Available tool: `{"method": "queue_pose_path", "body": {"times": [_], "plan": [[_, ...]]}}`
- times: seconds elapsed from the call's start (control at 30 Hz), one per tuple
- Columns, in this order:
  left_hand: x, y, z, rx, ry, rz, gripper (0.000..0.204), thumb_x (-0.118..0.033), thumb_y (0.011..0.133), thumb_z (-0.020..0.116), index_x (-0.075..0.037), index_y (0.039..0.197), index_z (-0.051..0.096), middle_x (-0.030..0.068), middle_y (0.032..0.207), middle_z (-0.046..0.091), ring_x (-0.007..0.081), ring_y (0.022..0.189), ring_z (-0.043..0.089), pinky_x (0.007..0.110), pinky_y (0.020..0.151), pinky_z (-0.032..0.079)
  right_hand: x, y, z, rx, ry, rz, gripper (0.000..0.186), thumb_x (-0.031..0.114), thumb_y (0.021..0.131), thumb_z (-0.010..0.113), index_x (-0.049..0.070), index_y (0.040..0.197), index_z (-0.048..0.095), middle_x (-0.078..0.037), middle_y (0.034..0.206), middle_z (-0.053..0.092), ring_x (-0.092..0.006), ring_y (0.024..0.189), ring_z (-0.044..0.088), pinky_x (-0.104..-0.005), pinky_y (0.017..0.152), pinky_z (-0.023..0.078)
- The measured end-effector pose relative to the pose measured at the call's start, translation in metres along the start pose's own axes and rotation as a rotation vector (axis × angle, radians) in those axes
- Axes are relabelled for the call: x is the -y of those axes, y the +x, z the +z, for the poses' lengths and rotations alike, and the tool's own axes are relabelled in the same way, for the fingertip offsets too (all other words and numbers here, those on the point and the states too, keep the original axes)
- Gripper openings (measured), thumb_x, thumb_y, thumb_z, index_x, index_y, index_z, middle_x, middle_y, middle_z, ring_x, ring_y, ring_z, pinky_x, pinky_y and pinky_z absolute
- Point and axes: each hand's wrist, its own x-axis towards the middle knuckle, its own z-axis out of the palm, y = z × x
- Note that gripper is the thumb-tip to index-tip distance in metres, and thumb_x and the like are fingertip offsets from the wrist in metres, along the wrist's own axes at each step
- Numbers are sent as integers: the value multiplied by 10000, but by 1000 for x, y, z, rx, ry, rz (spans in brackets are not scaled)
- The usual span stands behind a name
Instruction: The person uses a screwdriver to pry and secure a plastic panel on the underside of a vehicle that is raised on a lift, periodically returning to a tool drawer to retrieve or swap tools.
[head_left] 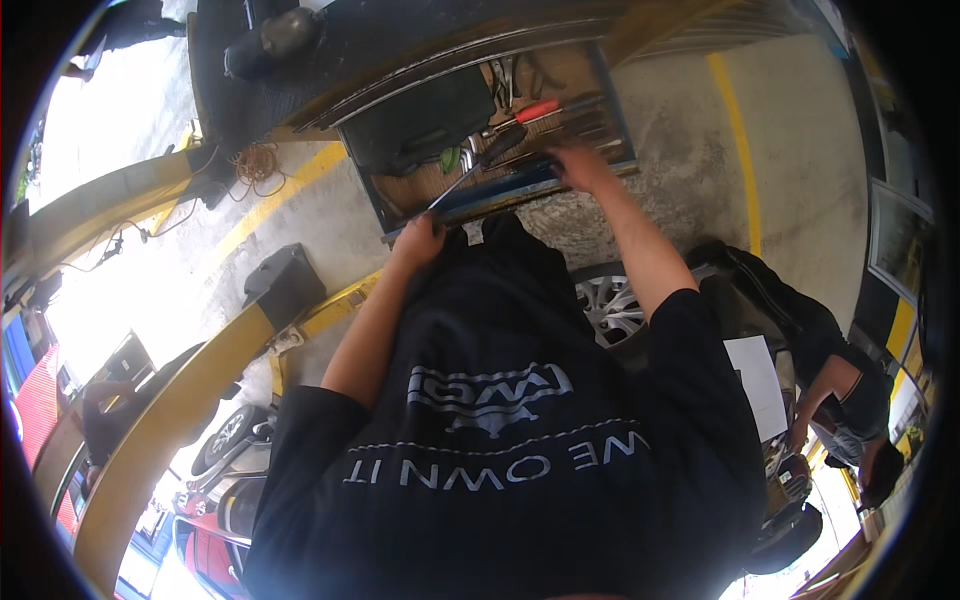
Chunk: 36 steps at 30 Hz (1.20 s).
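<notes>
Gripping shaft end of dark-handled screwdriver [502,146]: left hand [419,240], at drawer [406,190] front edge. Screwdriver slants into drawer. Right hand [580,167] at drawer's right front; can't tell its grip.

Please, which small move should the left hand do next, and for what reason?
Perhaps the left hand should gently lift the long-shafted tool clear of the drawer. The hand appears to hold the tool's near end, while what looks like its dark handle lies close to a red-handled tool, so pulling sideways might catch.
</notes>
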Motion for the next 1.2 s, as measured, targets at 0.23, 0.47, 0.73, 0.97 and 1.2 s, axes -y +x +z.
{"method": "queue_pose_path", "body": {"times": [0.23,0.47,0.73,0.97,1.2], "plan": [[-3,2,-4,51,-16,-13,483,-291,887,571,-29,1291,529,287,1126,622,434,1080,583,504,931,475,-34,1,17,-160,125,241,341,253,891,579,143,1210,629,-155,1291,561,-361,1240,472,-503,1043,374],[-5,0,-10,165,60,-1,513,-315,900,549,-48,1335,506,276,1144,620,417,1080,593,492,928,483,12,-66,40,-871,448,527,234,126,871,594,28,1079,639,-187,1086,613,-380,1040,539,-453,932,426],[-18,10,-19,271,244,60,552,-299,898,529,2,1357,466,272,1124,629,406,1040,617,485,896,504,8,-120,148,-652,1139,668,270,142,923,580,-5,1148,606,-168,952,673,-277,816,670,-347,728,519],[-41,7,-18,327,342,-34,591,-241,882,484,53,1388,403,276,1097,637,399,1030,633,479,877,517,-13,-112,137,-185,1149,585,336,224,981,524,-11,1214,582,-176,982,693,-218,735,694,-317,634,508],[-41,10,-11,279,196,-50,636,-267,885,503,87,1396,371,300,1062,635,417,1025,624,485,877,509,-24,-84,105,-251,1271,568,370,197,990,460,-50,1245,560,-183,1061,688,-250,819,698,-353,728,509]]}}
